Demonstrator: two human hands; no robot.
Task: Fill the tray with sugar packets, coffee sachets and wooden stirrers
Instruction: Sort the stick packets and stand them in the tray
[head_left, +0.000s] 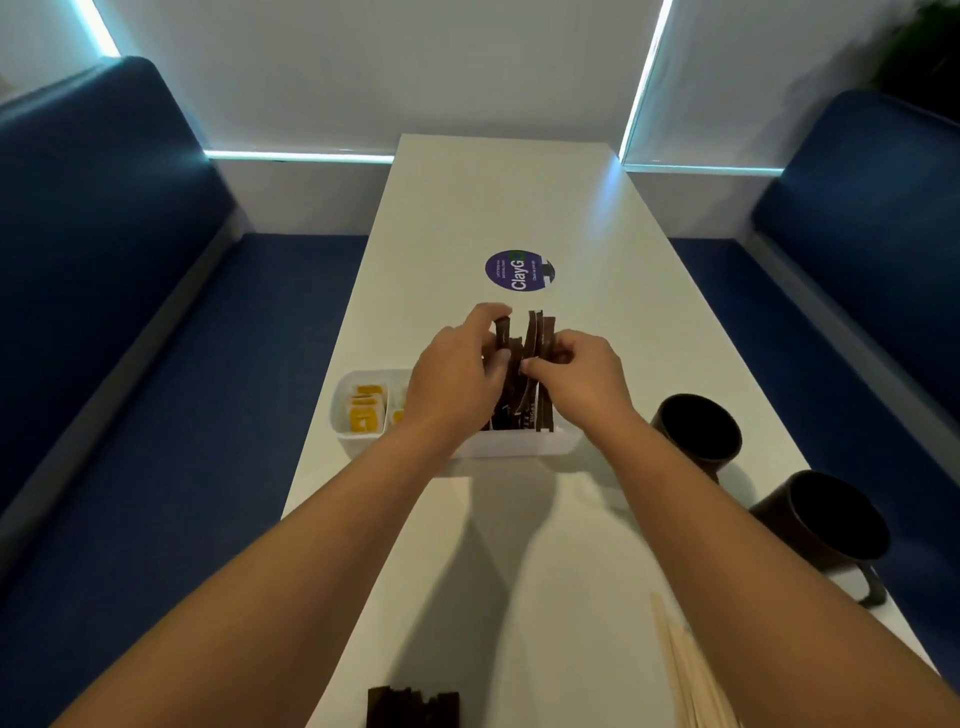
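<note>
Both my arms are out straight ahead, bare forearms converging toward the middle. My left hand (457, 364) is palm-down, fingers curled, with thumb and index fingertip pinching one of the dark sachets (524, 374) near its top end. My right hand (576, 371) sits just beside it, knuckles up, fingers curled in, thumb and fingertips gripping the same upright bundle at mid-height. The two hands' fingertips are almost touching across the bundle. Wrists are level, left slightly further forward. Sachet tops stick up past both sets of fingers.
</note>
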